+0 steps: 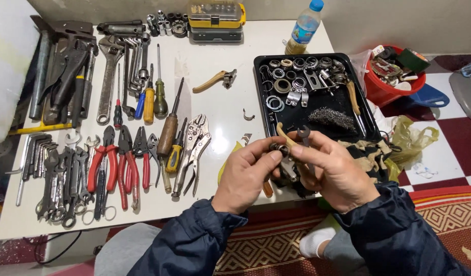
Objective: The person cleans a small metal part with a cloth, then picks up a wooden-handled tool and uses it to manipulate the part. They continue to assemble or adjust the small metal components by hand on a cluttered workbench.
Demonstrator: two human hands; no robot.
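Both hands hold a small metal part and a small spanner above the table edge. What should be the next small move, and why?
Probably seat the small open-ended spanner in the right hand onto the small metal part that the left hand pinches. The spanner's open end sits just above and beside the part, not yet on it, and both hands hold their pieces steady and close together.

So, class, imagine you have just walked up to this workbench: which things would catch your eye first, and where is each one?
First the two hands at the front edge: the left hand and the right hand meet over a small metal part, the right also holding a small wrench. Left of them a row of red-handled pliers lies on the white table. Behind the hands, a black tray holds metal rings and fittings.
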